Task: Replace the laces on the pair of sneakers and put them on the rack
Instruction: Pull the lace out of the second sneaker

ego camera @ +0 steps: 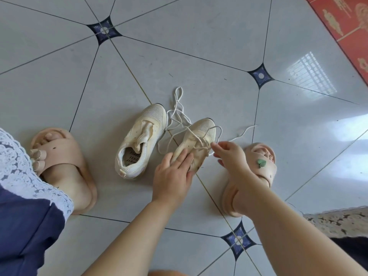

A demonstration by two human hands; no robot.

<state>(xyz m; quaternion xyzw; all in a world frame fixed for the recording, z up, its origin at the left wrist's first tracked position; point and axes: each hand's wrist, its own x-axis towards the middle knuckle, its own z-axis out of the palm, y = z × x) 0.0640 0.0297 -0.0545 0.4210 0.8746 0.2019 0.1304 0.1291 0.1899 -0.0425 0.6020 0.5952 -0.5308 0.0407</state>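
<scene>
Two small cream mesh sneakers lie on the tiled floor. The left sneaker (139,140) has no lace and its tongue is pulled up. My left hand (173,176) presses down on the heel half of the right sneaker (201,132) and holds it. My right hand (229,154) pinches a white lace (201,144) at that sneaker's eyelets. Loose white lace (177,110) lies tangled between the two toes, and one end trails off to the right (245,130).
My feet in beige slides rest on the floor on either side, one at the left (65,162) and one at the right (262,162). A red patterned mat (346,26) covers the far right corner. No rack is in view.
</scene>
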